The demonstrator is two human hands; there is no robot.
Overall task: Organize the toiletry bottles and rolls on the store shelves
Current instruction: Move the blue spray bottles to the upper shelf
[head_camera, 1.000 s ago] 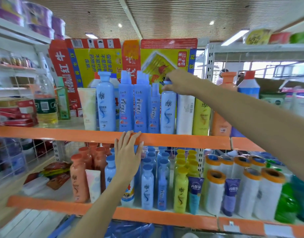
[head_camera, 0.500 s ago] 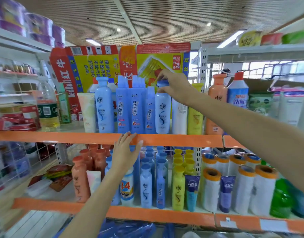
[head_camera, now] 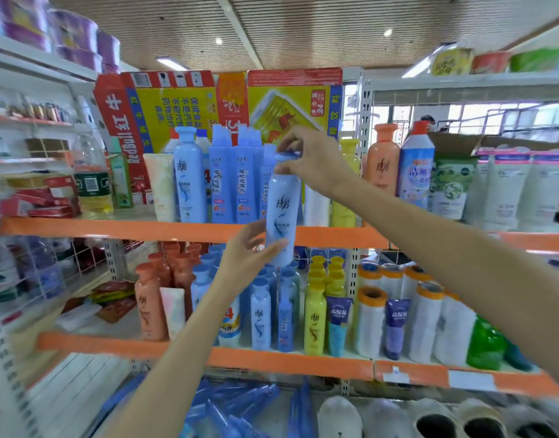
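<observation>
Holding a pale blue bottle [head_camera: 281, 213] in front of the upper orange shelf edge [head_camera: 114, 228], you have it off the shelf and roughly upright, its base hanging below that edge. Head view only. Your right hand [head_camera: 316, 162] pinches the bottle's blue cap from above, fingers closed round it. Your left hand [head_camera: 245, 254] cups the lower body, thumb against the front, fingers partly spread behind. On the upper shelf, a matching blue bottle [head_camera: 189, 181] stands left among taller blue packs, an orange bottle [head_camera: 382, 159] right. Lower shelf: small blue bottles [head_camera: 261, 314], yellow bottles [head_camera: 314, 320] and white rolls with orange caps [head_camera: 371, 320] just beside them. Edges blurred.
</observation>
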